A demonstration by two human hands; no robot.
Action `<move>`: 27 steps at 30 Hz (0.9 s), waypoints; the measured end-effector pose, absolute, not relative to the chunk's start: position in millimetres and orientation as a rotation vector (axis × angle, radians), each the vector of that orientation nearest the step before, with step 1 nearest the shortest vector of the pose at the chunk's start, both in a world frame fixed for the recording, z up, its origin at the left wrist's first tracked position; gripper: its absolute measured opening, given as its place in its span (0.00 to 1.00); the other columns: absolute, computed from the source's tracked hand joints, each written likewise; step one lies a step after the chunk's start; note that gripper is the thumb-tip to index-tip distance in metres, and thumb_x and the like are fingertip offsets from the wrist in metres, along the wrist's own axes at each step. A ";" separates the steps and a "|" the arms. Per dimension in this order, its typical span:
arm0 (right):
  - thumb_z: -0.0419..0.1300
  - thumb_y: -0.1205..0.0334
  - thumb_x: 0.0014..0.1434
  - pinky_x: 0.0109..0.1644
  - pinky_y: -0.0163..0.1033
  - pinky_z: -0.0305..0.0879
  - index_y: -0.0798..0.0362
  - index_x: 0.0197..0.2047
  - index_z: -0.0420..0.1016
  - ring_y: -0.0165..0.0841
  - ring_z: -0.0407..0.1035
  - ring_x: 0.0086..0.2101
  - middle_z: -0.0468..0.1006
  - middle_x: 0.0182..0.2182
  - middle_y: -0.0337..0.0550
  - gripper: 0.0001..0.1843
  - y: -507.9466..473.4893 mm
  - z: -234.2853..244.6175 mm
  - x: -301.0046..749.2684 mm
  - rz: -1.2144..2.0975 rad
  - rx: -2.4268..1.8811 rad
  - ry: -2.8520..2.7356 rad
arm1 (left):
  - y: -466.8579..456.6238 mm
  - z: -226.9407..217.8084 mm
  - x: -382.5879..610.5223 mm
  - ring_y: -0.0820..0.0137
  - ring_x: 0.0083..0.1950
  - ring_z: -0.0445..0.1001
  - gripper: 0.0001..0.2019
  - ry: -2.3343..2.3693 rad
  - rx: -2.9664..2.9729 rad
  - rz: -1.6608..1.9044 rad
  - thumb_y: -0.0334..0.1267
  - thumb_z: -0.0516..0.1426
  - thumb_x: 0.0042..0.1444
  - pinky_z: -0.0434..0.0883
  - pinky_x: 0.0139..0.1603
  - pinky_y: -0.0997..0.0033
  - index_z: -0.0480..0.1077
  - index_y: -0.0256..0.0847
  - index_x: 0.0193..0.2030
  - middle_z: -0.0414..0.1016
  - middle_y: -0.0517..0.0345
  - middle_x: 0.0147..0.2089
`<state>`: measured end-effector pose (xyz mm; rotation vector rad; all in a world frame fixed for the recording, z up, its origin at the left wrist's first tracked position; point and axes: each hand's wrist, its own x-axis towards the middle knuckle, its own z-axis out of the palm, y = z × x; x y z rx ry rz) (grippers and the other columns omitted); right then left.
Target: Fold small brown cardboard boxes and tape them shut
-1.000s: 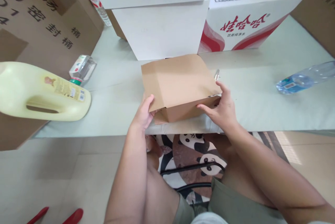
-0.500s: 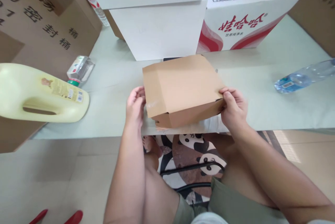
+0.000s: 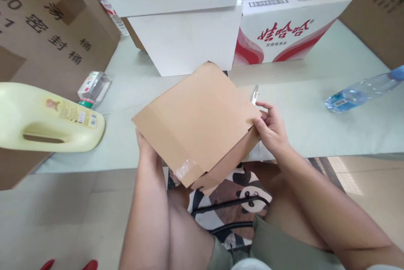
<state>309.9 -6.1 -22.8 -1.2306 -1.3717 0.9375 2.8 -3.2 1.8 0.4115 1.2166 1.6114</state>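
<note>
A brown cardboard box (image 3: pixel 192 118) is held tilted over the table's front edge, with clear tape on its near corner. My right hand (image 3: pixel 273 129) pinches its right corner, thumb on the edge and forefinger extended. At its left side my left hand (image 3: pixel 147 148) holds the box from beneath, its fingers hidden by the cardboard. Just beyond my right fingertips lies a slim white tool (image 3: pixel 254 94), possibly a utility knife; its lower end is covered.
White cartons (image 3: pixel 189 43) and a red-lettered carton (image 3: pixel 284 34) stand at the back. On the left are a yellow jug (image 3: pixel 75 123), a small clear bottle (image 3: pixel 94 87) and a big brown carton (image 3: pixel 63 22). A water bottle (image 3: pixel 356 95) lies right.
The box has swung round, its taped end coming left and toward me, past the table edge. My left hand has slid underneath it. The slim white tool has come into view.
</note>
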 end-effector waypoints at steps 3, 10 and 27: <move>0.63 0.50 0.57 0.31 0.39 0.65 0.46 0.54 0.65 0.31 0.66 0.25 0.73 0.28 0.35 0.23 -3.6 -24.1 309.3 0.907 -1.300 -1.481 | -6.4 9.8 4.8 0.61 0.31 0.79 0.13 0.995 0.484 1.482 0.45 0.63 0.49 0.77 0.33 0.62 0.74 0.37 0.35 0.81 0.53 0.31; 0.69 0.53 0.48 0.54 0.54 0.70 0.48 0.59 0.65 0.46 0.70 0.52 0.72 0.57 0.53 0.36 1.4 -26.0 307.7 0.518 -1.480 -1.458 | 2.0 5.5 11.9 0.65 0.30 0.79 0.07 1.024 0.285 1.631 0.40 0.59 0.55 0.78 0.32 0.65 0.74 0.38 0.33 0.81 0.57 0.29; 0.74 0.50 0.39 0.12 0.30 0.35 0.50 0.32 0.69 0.18 0.41 0.13 0.69 0.19 0.31 0.23 -12.1 4.2 321.3 1.536 -1.055 -0.738 | -1.0 10.2 3.1 0.63 0.39 0.81 0.19 0.933 0.333 1.566 0.50 0.48 0.65 0.77 0.38 0.65 0.76 0.41 0.40 0.82 0.50 0.37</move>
